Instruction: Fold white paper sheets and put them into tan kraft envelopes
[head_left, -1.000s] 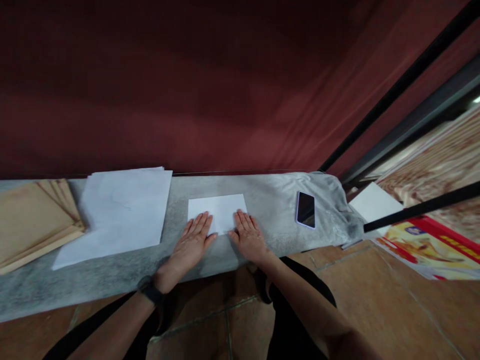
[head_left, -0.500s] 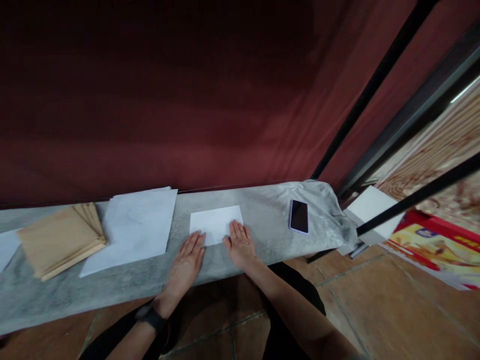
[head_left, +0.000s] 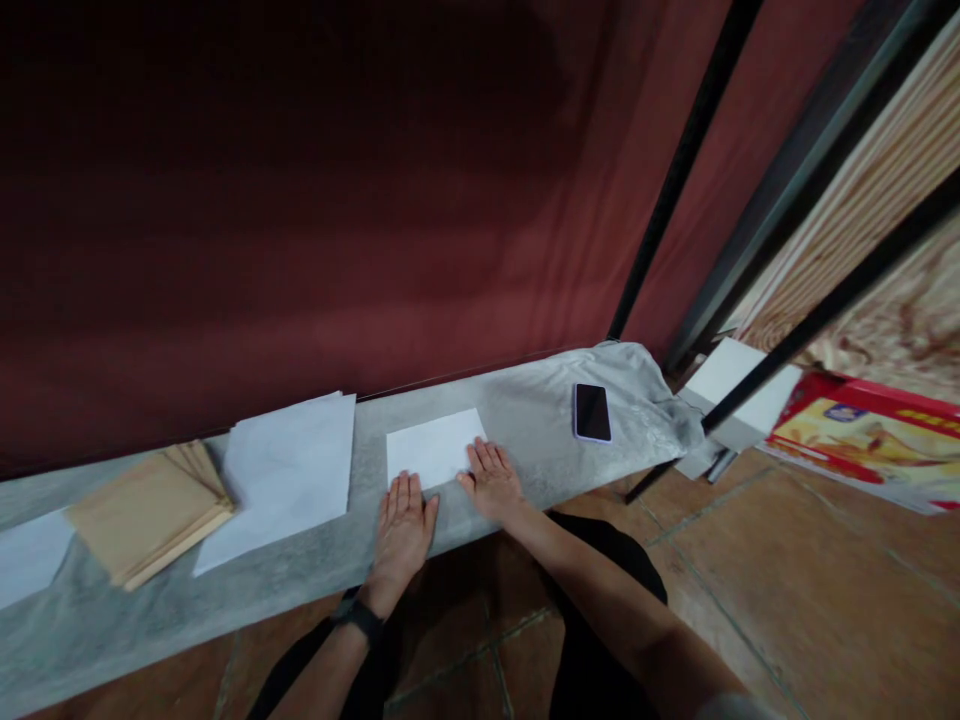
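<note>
A white piece of paper (head_left: 431, 447), perhaps folded, lies flat on the grey cloth-covered bench in front of me. My left hand (head_left: 405, 522) rests palm down with its fingertips on the paper's near left edge, thumb held out to the side. On the near right corner lies my right hand (head_left: 491, 482), also flat, fingers stretched out. Neither hand grips anything. Left of them is a stack of larger white sheets (head_left: 296, 470), partly under a pile of brown paper envelopes (head_left: 150, 510).
A phone (head_left: 592, 412) lies on the bench (head_left: 525, 400) to the right. Another white sheet (head_left: 30, 555) is at the far left. Black metal poles (head_left: 675, 190) rise at the right end. A white box (head_left: 739, 390) and a red-yellow carton (head_left: 862, 440) stand beyond it.
The view has tilted and shifted slightly. My left hand has moved right along the paper's near edge, closer to my right hand. My right hand stays on the near right corner.
</note>
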